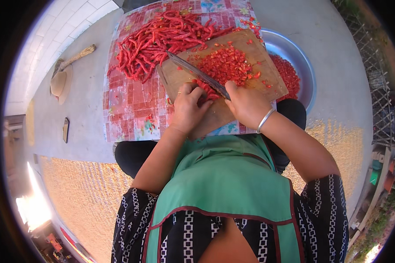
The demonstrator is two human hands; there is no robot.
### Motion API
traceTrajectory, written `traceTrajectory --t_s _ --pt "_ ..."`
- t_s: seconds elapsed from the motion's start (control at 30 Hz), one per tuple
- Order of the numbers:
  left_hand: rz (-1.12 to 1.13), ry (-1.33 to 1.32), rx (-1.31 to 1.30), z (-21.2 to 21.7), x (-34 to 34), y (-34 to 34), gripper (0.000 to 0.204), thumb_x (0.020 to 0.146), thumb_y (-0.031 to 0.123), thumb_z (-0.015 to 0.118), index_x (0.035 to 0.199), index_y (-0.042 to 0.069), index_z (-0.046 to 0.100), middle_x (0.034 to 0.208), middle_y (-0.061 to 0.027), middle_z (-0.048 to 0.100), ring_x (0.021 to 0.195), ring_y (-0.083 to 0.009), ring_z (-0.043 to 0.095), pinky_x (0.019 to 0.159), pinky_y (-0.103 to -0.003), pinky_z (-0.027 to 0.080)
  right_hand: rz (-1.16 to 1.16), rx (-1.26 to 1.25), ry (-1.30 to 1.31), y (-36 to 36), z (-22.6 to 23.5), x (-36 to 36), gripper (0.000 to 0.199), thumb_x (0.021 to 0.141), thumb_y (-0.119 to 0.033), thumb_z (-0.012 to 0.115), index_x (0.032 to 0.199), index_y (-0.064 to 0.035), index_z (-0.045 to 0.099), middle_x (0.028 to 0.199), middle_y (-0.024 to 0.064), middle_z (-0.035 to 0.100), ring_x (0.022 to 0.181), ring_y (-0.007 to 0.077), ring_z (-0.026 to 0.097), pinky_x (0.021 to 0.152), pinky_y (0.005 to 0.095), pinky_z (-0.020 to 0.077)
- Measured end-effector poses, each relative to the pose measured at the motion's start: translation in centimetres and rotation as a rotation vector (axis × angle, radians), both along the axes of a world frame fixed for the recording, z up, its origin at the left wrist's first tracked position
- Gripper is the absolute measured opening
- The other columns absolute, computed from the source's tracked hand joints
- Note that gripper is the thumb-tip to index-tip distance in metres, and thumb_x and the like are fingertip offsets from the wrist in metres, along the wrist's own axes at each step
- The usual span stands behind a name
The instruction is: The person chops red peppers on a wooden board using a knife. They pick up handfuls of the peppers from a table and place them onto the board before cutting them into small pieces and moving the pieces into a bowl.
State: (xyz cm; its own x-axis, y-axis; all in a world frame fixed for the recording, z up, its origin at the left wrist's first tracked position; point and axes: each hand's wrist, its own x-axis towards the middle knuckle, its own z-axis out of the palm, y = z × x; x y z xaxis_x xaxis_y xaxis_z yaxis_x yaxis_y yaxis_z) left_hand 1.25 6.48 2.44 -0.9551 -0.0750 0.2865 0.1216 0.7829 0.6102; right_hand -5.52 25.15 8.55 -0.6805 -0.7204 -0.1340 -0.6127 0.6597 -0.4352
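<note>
My right hand [248, 106] is wrapped round the handle of a knife [196, 73], whose long dark blade slants up and left across the wooden cutting board [218, 115]. With bent fingers, my left hand [188, 108] presses a small bunch of red chili peppers [206, 90] onto the board, just on the near side of the blade. Part of that bunch is hidden by the fingers and knife. Beyond the blade lies a heap of chopped red chilies [227, 65]. Whole red chilies [162, 41] are piled at the board's far left.
A low table with a red patterned cover [129, 105] bears the board. Beside it on the right stands a metal basin [310, 70] holding chopped chilies [286, 78]. On the floor at left lie a straw-coloured brush [80, 56], a hat [58, 83] and a phone-like object [65, 130].
</note>
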Motion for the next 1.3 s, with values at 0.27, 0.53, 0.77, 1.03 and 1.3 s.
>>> traceTrajectory --t_s 0.27,0.53,0.77,1.03,1.3 --pt "-0.069 0.036 -0.038 0.7 -0.7 0.0 0.017 0.068 0.010 0.073 0.079 0.007 0.062 0.088 -0.0106 0.055 0.085 -0.0311 0.055 0.072 -0.040 0.049 0.005 0.030 -0.004 -0.2 1.1 0.0 0.021 0.089 -0.018 0.052 0.095 -0.0005 0.042 0.073 0.0223 0.062 0.070 0.0397 0.063 0.061 0.0506 0.0486" --pt "0.008 0.055 -0.067 -0.1 -0.8 1.8 0.015 0.068 0.014 0.073 0.079 0.009 0.064 0.089 -0.0089 0.056 0.086 -0.0300 0.055 0.072 -0.040 0.049 0.047 0.178 0.000 2.4 5.9 2.1 0.027 0.085 -0.013 0.059 0.095 -0.0005 0.037 0.068 0.0229 0.058 0.063 0.0418 0.059 0.055 0.0483 0.0453" --pt "-0.020 0.079 -0.085 -0.4 -1.1 1.6 0.016 0.068 0.014 0.073 0.082 0.009 0.065 0.090 -0.0082 0.058 0.087 -0.0297 0.057 0.073 -0.040 0.050 0.028 0.121 0.049 0.5 1.6 1.5 0.024 0.087 -0.016 0.055 0.095 -0.0006 0.039 0.070 0.0216 0.061 0.064 0.0407 0.061 0.056 0.0492 0.0473" --pt "-0.013 0.121 -0.034 -1.0 -0.6 1.3 0.015 0.071 0.014 0.072 0.084 0.009 0.066 0.093 -0.0075 0.059 0.087 -0.0295 0.058 0.072 -0.040 0.051 0.005 0.039 0.076 0.9 1.6 0.7 0.025 0.088 -0.018 0.056 0.096 -0.0004 0.039 0.072 0.0218 0.060 0.066 0.0418 0.060 0.058 0.0494 0.0471" --pt "-0.015 0.065 -0.053 -0.9 -0.4 1.4 0.017 0.072 0.015 0.071 0.087 0.010 0.066 0.095 -0.0078 0.059 0.089 -0.0294 0.058 0.073 -0.040 0.051 0.071 0.108 -0.001 1.6 2.7 1.2 0.029 0.087 -0.016 0.058 0.101 -0.0005 0.038 0.074 0.0235 0.059 0.068 0.0431 0.059 0.058 0.0508 0.0446"
